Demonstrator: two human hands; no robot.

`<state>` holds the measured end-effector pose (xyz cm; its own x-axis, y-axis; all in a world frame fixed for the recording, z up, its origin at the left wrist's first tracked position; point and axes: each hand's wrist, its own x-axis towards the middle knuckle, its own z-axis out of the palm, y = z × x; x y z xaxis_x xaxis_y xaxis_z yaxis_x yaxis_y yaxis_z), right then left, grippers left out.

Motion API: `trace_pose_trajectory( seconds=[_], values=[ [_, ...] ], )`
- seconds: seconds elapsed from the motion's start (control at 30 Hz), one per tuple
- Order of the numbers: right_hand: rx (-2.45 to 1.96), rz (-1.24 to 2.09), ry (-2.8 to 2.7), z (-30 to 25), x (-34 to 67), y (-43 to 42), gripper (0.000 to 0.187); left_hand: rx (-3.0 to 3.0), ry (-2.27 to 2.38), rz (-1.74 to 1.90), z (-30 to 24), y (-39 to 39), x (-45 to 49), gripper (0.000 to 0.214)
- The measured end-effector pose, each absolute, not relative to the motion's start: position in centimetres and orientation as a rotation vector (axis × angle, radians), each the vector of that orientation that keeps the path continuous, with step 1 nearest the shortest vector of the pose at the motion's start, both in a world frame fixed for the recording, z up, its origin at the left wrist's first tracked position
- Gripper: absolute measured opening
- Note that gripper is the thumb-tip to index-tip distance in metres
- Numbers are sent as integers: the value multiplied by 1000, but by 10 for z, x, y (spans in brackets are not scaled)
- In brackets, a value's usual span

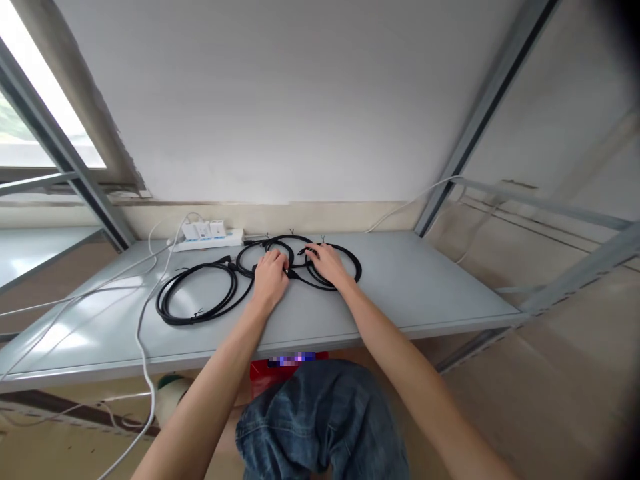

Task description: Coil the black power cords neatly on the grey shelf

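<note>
Several coiled black cables lie on a grey metal shelf (pixel 410 287). A large coil (pixel 196 293) sits at the left. A smaller coil (pixel 250 257) lies behind my left hand (pixel 270 279), whose fingers curl down around a black plug end. My right hand (pixel 327 263) rests with fingers spread flat on another black coil (pixel 350 267). A further loop (pixel 293 239) lies behind both hands.
A white power strip (pixel 207 237) with white adapters sits at the shelf's back left, white cords (pixel 143 333) trailing over the front edge. Grey shelf uprights (pixel 480 113) stand left and right. A red box (pixel 265 373) and my denim-covered knee (pixel 320 420) are below.
</note>
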<state>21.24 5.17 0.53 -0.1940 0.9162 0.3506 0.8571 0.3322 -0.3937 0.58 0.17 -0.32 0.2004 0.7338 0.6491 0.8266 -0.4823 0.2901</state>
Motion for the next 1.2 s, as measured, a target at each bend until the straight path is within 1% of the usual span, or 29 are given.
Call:
trace_pose_trajectory(
  seconds=[0.17,0.37,0.47,0.57,0.7,0.8,0.9,1.07,1.2],
  values=[
    [-1718,174,-2144,12,212,43,50,-2377,-1574,-1073,-2,-1,4,37],
    [-1890,79,-1995,18,221,40,49,-2446,-1568,-1020,-6,4,1,56],
    [-2004,24,-1875,22,230,40,50,-2439,-1580,-1001,-7,5,0,58],
    [-2095,77,-1796,26,238,39,51,-2431,-1589,-996,-6,5,1,58],
    [-2148,108,-1753,27,239,36,47,-2434,-1568,-972,-6,5,3,56],
    [-2065,-65,-1750,24,230,31,42,-2421,-1573,-952,-7,5,3,55],
    [-1872,-192,-1839,19,215,28,41,-2401,-1580,-906,-6,4,4,52],
    [-1566,-156,-2035,11,195,29,48,-2420,-1523,-834,-6,3,5,43],
    [-1524,-93,-2075,7,194,30,54,-2441,-1520,-799,-9,5,6,36]
  ],
)
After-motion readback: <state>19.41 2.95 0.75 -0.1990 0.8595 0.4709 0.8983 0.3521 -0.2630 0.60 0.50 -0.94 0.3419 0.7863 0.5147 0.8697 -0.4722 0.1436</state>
